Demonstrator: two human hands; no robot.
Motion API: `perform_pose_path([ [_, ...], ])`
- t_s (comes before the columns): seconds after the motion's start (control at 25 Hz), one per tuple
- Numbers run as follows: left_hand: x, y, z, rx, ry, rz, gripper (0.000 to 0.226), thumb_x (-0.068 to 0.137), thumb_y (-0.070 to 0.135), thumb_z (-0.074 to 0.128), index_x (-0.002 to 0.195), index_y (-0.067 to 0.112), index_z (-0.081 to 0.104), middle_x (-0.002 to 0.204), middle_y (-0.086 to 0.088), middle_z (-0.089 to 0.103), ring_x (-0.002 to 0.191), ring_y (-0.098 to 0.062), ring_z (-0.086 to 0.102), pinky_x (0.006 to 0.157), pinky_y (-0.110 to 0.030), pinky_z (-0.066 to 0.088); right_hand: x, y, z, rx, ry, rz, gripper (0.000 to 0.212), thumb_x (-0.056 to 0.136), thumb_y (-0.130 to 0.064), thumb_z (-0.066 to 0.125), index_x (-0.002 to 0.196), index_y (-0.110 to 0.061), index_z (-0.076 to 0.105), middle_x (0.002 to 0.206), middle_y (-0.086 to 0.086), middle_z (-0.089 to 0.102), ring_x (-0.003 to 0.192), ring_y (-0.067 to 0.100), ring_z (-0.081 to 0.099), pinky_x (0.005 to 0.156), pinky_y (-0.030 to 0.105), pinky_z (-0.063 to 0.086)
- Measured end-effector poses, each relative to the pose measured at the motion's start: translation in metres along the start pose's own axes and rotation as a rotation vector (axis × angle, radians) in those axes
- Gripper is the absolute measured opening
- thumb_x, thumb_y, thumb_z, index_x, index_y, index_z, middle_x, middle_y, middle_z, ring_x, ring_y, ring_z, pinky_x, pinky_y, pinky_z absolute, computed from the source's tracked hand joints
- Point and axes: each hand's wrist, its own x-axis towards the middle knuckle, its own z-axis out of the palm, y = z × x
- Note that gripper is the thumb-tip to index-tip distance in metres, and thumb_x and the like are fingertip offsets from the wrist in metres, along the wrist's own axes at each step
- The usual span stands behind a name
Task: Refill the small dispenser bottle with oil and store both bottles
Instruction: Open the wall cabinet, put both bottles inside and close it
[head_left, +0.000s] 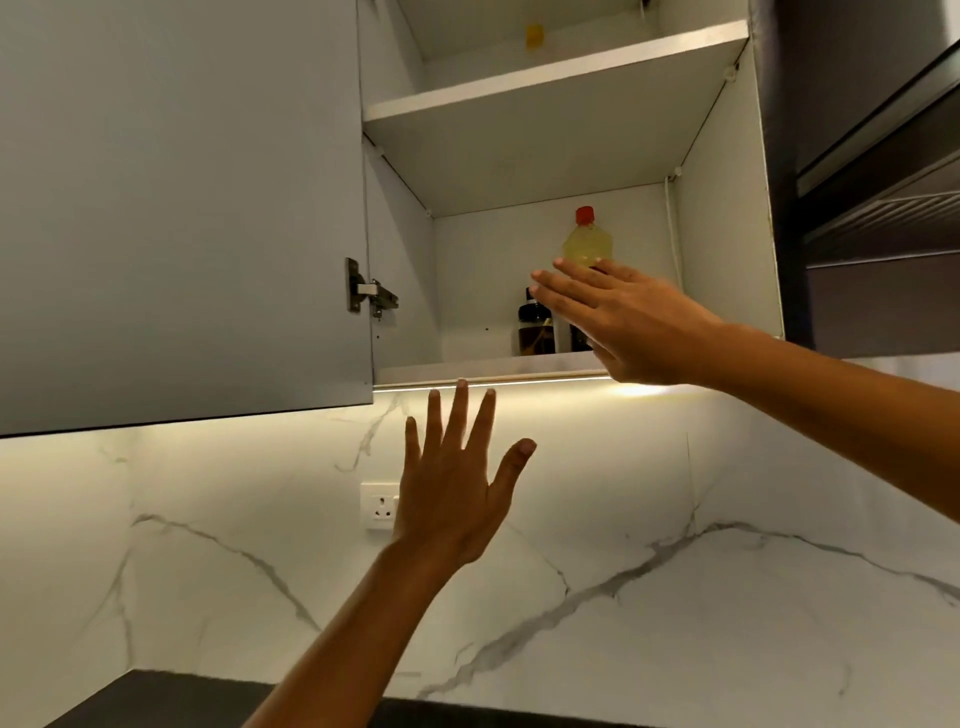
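On the lower shelf (467, 370) of the open cupboard stands the oil bottle (587, 244), red cap (585, 214) on, with a small dark bottle (534, 327) (likely the dispenser, though I cannot be sure) just beside it on the left. The right hand (623, 322) reaches in front of the oil bottle, fingers straight, gripping nothing. The left hand (457, 488) hovers below the shelf, spread and empty. The oil bottle looks like thin plastic, so probably squashy and perhaps greasy. It is best gripped round the body, not by the cap.

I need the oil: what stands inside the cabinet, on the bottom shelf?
A yellow bottle with a red cap and a dark bottle stand there. The right hand covers the yellow bottle's lower part.
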Motion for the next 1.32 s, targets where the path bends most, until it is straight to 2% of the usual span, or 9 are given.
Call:
perform_pose_path([
  [0.16,-0.063,0.002,-0.062,0.046,0.067,0.044,0.096,0.061,0.081,-0.024,0.143,0.036,-0.005,0.153,0.006,-0.016,0.14,-0.019,-0.021,0.113,-0.043,-0.014,-0.025,-0.043,-0.045,0.123,0.278,0.123,0.073,0.08,-0.013,0.069,0.141,-0.003,0.031,0.147,0.019,0.031,0.135,0.038,0.028,0.105,0.052,0.019],
  [0.32,-0.106,-0.004,-0.121,0.278,0.306,0.147,0.079,0.086,0.071,0.004,0.144,0.023,0.027,0.154,-0.008,0.019,0.141,-0.032,0.01,0.113,-0.056,0.003,-0.032,-0.094,-0.101,0.298,0.423,0.19,0.07,0.083,-0.017,0.064,0.142,-0.002,0.03,0.147,0.02,0.03,0.135,0.038,0.028,0.106,0.05,0.02],
  [0.4,-0.123,-0.008,-0.157,0.365,0.411,0.149,0.075,0.087,0.069,0.009,0.144,0.023,0.027,0.154,-0.009,0.019,0.142,-0.033,0.01,0.114,-0.057,0.001,-0.029,-0.122,-0.133,0.357,0.523,0.184,0.067,0.082,-0.023,0.057,0.141,-0.002,0.032,0.146,0.02,0.033,0.134,0.037,0.031,0.106,0.051,0.024],
  [0.76,-0.178,-0.053,-0.292,0.71,0.774,-0.198,0.072,0.086,0.058,0.033,0.146,0.018,0.024,0.154,-0.015,0.016,0.14,-0.043,0.011,0.109,-0.057,-0.001,0.032,-0.232,-0.243,0.58,0.849,0.071,0.069,0.083,-0.03,0.057,0.141,-0.003,0.032,0.148,0.018,0.031,0.138,0.033,0.027,0.11,0.046,0.02],
  [0.88,-0.182,-0.082,-0.311,0.53,0.774,-0.379,0.083,0.083,0.058,0.044,0.147,0.011,0.017,0.155,-0.017,0.013,0.141,-0.041,0.012,0.111,-0.053,0.009,0.062,-0.262,-0.261,0.584,0.833,-0.051,0.084,0.078,-0.04,0.063,0.145,-0.006,0.023,0.153,0.016,0.022,0.142,0.033,0.016,0.114,0.049,0.014],
  [0.96,-0.178,-0.098,-0.319,0.228,0.671,-0.516,0.082,0.086,0.052,0.05,0.147,0.011,0.013,0.155,-0.013,0.015,0.141,-0.038,0.018,0.111,-0.049,0.022,0.086,-0.28,-0.264,0.541,0.813,-0.1,0.098,0.069,-0.047,0.071,0.146,-0.009,0.022,0.153,0.016,0.02,0.142,0.035,0.014,0.114,0.051,0.013],
  [1.08,-0.17,-0.115,-0.323,-0.189,0.533,-0.592,0.058,0.089,0.039,0.05,0.136,0.008,0.034,0.136,-0.016,0.047,0.121,-0.035,0.049,0.097,-0.041,0.042,0.126,-0.305,-0.255,0.515,0.786,-0.094,0.112,0.058,-0.054,0.079,0.145,-0.009,0.025,0.152,0.016,0.024,0.141,0.037,0.018,0.113,0.051,0.015],
  [1.16,-0.17,-0.117,-0.322,-0.292,0.576,-0.571,0.045,0.092,0.033,0.05,0.126,0.004,0.044,0.124,-0.015,0.055,0.112,-0.031,0.055,0.091,-0.035,0.045,0.146,-0.32,-0.245,0.53,0.814,-0.051,0.107,0.061,-0.046,0.081,0.144,-0.007,0.026,0.151,0.017,0.027,0.14,0.038,0.021,0.113,0.048,0.019],
  [1.32,-0.17,-0.11,-0.319,-0.285,0.628,-0.573,0.042,0.094,0.027,0.048,0.128,0.003,0.043,0.127,-0.013,0.053,0.102,-0.018,0.05,0.085,-0.024,0.037,0.159,-0.339,-0.233,0.626,0.979,0.03,0.078,0.083,-0.014,0.069,0.142,-0.006,0.019,0.149,0.018,0.032,0.139,0.036,0.025,0.114,0.04,0.018],
])
